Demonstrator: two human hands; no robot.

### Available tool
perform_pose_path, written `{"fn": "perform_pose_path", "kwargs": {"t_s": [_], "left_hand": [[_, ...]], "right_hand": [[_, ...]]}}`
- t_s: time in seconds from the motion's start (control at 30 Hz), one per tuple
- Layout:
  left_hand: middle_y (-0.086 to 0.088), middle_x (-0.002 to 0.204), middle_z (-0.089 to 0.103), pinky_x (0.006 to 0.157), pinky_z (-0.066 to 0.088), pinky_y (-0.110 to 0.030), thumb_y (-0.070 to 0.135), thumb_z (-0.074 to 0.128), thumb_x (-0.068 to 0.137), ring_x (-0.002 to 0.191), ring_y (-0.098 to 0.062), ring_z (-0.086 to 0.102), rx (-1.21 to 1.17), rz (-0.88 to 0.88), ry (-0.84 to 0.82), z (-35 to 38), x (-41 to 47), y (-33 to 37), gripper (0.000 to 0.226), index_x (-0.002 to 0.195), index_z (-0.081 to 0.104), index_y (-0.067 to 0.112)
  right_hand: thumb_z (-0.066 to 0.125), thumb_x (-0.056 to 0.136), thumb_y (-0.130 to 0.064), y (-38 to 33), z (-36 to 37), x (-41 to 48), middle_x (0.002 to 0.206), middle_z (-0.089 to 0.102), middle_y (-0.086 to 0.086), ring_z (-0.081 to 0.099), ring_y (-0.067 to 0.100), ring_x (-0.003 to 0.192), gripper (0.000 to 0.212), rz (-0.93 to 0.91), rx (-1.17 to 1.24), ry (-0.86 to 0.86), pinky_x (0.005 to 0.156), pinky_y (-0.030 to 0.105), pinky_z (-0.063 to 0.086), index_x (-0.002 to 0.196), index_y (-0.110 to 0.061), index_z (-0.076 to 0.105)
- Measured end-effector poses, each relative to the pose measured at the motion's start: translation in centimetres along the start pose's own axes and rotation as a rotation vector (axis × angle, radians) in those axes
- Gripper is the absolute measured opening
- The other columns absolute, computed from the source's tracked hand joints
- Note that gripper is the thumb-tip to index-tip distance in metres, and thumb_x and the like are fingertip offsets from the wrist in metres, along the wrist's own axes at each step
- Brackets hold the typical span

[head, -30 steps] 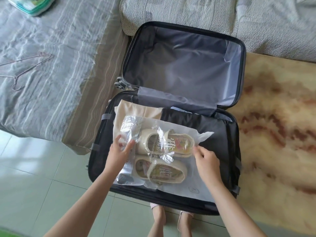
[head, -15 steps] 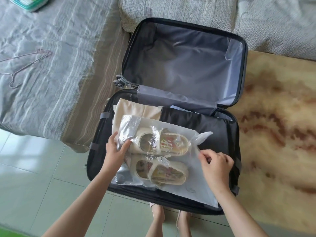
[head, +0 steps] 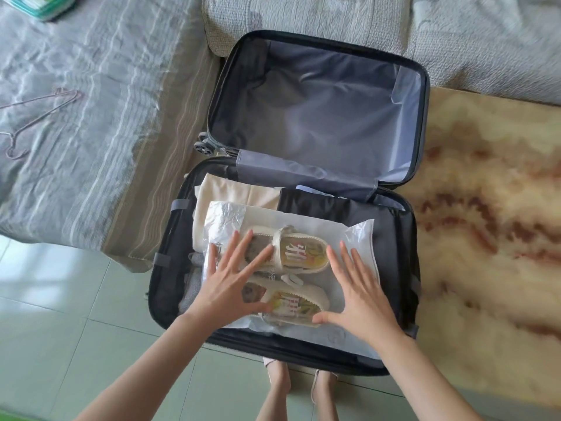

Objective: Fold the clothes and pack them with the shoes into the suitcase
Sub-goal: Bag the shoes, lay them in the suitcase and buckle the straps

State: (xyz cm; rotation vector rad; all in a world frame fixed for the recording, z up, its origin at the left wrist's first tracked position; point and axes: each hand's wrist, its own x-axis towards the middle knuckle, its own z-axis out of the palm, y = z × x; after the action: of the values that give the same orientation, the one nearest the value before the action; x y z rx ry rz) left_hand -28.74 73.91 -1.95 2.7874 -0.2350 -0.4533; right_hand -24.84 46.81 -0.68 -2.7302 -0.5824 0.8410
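A black suitcase lies open on the floor, its lid leaning against the sofa. Inside the near half lie a folded beige garment and a folded black garment. On top of them sits a clear plastic bag with a pair of cream shoes in it. My left hand lies flat with spread fingers on the heel ends of the shoes. My right hand presses flat on the bag to the right of the shoes, thumb touching the nearer shoe's toe.
A bed with a grey striped cover stands to the left, with a wire hanger on it and a green box at its far edge. A grey sofa is behind the suitcase, a brown patterned rug to the right. My feet stand before the case.
Both hands let go of the bag's edges and now lie flat with fingers spread. The bag and shoes sit lower and flatter in the suitcase.
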Motion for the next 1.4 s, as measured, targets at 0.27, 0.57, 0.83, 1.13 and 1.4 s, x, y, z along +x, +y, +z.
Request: {"fn": "perform_pose_path", "kwargs": {"t_s": [0.27, 0.57, 0.83, 1.13, 1.4], "left_hand": [[0.002, 0.159, -0.018, 0.109, -0.014, -0.063, 0.088, 0.032, 0.061, 0.144, -0.025, -0.024, 0.081, -0.072, -0.073, 1.1, 1.0, 0.3, 0.104, 0.147, -0.007, 0.047], [-0.004, 0.158, -0.019, 0.108, -0.016, -0.060, 0.079, 0.054, 0.064, 0.143, -0.027, -0.025, 0.055, -0.048, -0.027, 0.2, 0.9, 1.2, 0.111, 0.149, -0.008, 0.042], [-0.002, 0.160, 0.000, 0.115, -0.002, -0.061, 0.071, 0.032, 0.081, 0.147, -0.021, -0.009, -0.002, 0.094, -0.053, -0.2, 3.3, 7.3, 0.078, 0.149, 0.006, 0.042], [0.003, 0.157, -0.017, 0.117, -0.012, -0.047, 0.046, 0.050, 0.094, 0.145, -0.020, -0.018, -0.016, 0.072, -0.174, 0.0, 3.7, 8.3, 0.074, 0.144, -0.004, 0.040], [-0.001, 0.151, 0.035, 0.106, 0.038, -0.050, 0.019, 0.059, 0.092, 0.127, -0.026, 0.048, -0.359, -0.114, 0.108, -2.9, 1.9, 7.2, 0.046, 0.137, 0.049, 0.027]], "right_hand": [[0.057, 0.062, -0.082, 0.2, 0.3, 1.1, 0.154, -0.031, -0.003, -0.018, 0.017, 0.145, 0.128, 0.024, -0.033, 0.012, 0.120, 0.038, 0.003, 0.141, -0.037, -0.033], [0.062, 0.057, -0.078, -0.1, -0.2, -1.1, 0.154, -0.030, -0.007, -0.021, 0.015, 0.145, 0.129, 0.017, 0.231, 0.187, 0.119, 0.035, 0.001, 0.142, -0.042, -0.028], [0.071, 0.081, -0.041, 3.8, 2.1, -4.7, 0.153, 0.018, -0.001, 0.020, 0.022, 0.143, 0.083, 0.305, 0.589, 0.548, 0.116, 0.046, 0.021, 0.147, -0.012, 0.031], [0.063, 0.084, -0.035, 4.5, 2.8, -6.6, 0.150, 0.036, -0.001, 0.034, 0.028, 0.136, 0.064, 0.249, 0.466, 0.531, 0.110, 0.038, 0.026, 0.143, -0.018, 0.043], [0.060, 0.085, -0.047, -1.9, -0.1, -2.9, 0.154, 0.029, -0.003, 0.028, 0.025, 0.140, 0.070, -0.014, 0.380, 0.368, 0.113, 0.037, 0.019, 0.146, -0.024, 0.034]]}}
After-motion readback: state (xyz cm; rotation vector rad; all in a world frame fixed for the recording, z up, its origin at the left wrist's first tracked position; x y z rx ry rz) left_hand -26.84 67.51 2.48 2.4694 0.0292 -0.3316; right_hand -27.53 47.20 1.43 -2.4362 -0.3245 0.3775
